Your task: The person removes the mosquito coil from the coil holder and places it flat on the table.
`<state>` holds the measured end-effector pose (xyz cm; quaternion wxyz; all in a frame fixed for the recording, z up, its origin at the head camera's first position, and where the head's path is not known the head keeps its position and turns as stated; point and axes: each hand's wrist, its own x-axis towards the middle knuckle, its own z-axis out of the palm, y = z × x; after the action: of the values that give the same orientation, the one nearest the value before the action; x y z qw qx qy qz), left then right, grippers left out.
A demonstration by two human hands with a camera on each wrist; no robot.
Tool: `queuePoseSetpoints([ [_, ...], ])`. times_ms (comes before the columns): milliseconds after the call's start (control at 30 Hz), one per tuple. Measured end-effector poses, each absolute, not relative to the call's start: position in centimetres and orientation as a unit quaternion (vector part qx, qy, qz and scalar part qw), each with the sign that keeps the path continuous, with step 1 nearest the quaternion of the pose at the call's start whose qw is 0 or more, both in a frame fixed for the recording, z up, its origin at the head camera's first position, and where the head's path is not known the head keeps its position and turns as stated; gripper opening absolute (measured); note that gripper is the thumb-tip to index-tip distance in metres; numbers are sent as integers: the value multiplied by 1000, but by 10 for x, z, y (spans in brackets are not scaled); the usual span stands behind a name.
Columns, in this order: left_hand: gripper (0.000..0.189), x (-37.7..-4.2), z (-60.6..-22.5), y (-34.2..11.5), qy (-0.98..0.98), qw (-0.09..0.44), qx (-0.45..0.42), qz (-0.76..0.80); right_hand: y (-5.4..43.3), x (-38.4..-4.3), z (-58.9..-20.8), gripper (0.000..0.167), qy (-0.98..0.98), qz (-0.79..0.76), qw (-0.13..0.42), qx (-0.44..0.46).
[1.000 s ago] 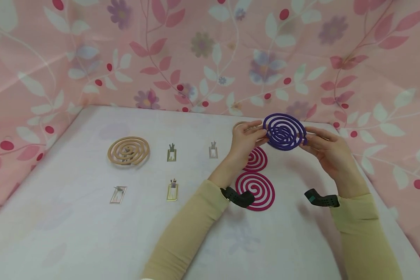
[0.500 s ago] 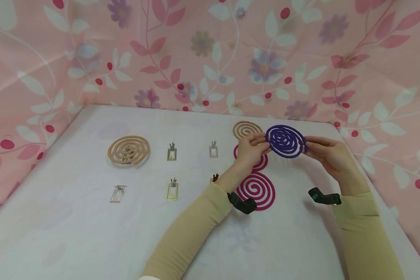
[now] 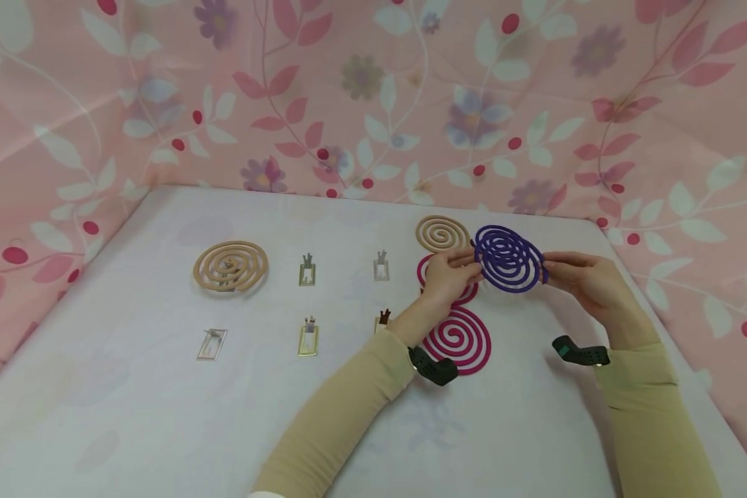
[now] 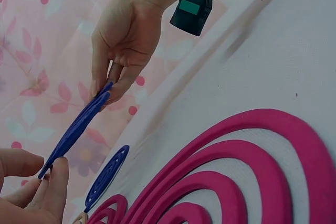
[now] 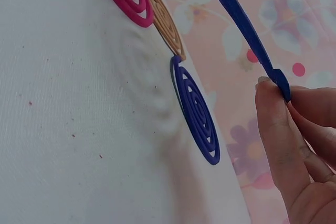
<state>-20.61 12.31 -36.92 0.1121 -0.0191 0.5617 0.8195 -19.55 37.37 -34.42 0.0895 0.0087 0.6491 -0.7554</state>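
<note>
A blue mosquito coil (image 4: 73,129) is held up off the table between both hands, its disc seen nearly edge-on in the wrist views. My left hand (image 3: 447,282) pinches its left rim. On the opposite rim, the right hand (image 3: 582,287) grips it between thumb and fingers. Underneath, a second blue coil (image 5: 195,106) lies on the table; in the head view the two overlap into one tangle of rings. Beside it are a tan coil (image 3: 440,234) and two magenta coils, the nearer one (image 3: 457,339) in full sight and the farther one (image 3: 467,294) partly behind my left hand.
Left on the white table (image 3: 162,429), another tan coil (image 3: 229,266) sits raised on a metal stand. Several small metal stands, such as a gold one (image 3: 308,339) and a silver one (image 3: 211,344), stand around it. A flowered pink cloth (image 3: 361,117) hangs behind.
Both hands have lowered the held blue coil toward the table and shifted slightly right. The tan coil at the back right has come into fuller sight.
</note>
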Motion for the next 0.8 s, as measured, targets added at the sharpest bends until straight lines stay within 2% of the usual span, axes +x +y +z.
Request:
queuePoseSetpoints([
  [300, 37, -205, -374, 126, 559, 129, -30, 819, 382, -197, -351, 20, 672, -731, 114, 32],
  [800, 30, -202, -383, 132, 595, 158, -38, 787, 399, -199, -363, 16, 723, -668, 162, 68],
])
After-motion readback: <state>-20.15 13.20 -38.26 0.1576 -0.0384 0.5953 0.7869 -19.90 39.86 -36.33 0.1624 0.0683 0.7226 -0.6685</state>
